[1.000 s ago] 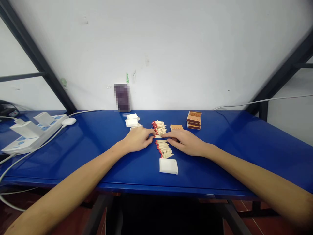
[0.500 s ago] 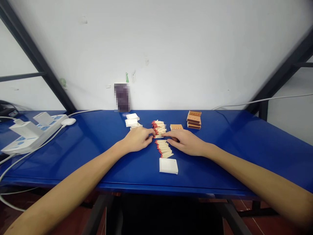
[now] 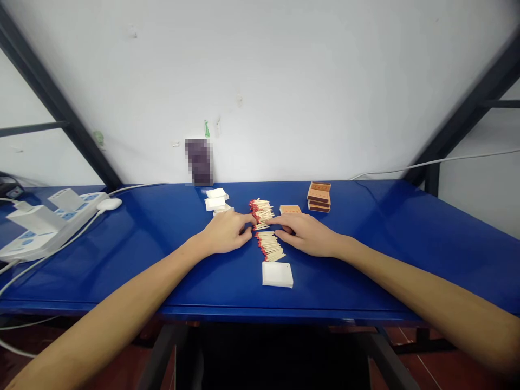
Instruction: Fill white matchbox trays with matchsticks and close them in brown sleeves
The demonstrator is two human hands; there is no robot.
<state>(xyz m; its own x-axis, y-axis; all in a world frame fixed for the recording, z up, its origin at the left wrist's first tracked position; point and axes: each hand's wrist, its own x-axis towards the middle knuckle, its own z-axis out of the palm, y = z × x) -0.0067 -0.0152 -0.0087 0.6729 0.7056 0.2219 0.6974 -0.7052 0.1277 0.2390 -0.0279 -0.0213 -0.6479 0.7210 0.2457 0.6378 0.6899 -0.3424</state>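
Red-headed wooden matches lie in two groups on the blue table, heads to the left. Beside the head end of the far matches (image 3: 263,208) is my left hand (image 3: 228,232), its index finger touching them and its thumb held apart below. My right hand (image 3: 306,233) reaches in from the other side, index finger stretched out to the bare stick ends, the thumb lower and apart. A few matches lie between the two fingertips. The near matches (image 3: 271,246) form a neat slanting row. Just in front of that row lies a white matchbox tray (image 3: 277,274).
Several white trays (image 3: 216,199) are piled behind my left hand. One orange matchbox sleeve (image 3: 290,209) lies behind my right hand, with a stack of sleeves (image 3: 319,196) farther right. A power strip (image 3: 60,225) with cables occupies the left side. A white wall (image 3: 284,97) closes the back.
The whole view has shifted slightly left. The matches between my fingertips now lie at a slight slant, where they were more level before. My hands keep nearly the same places.
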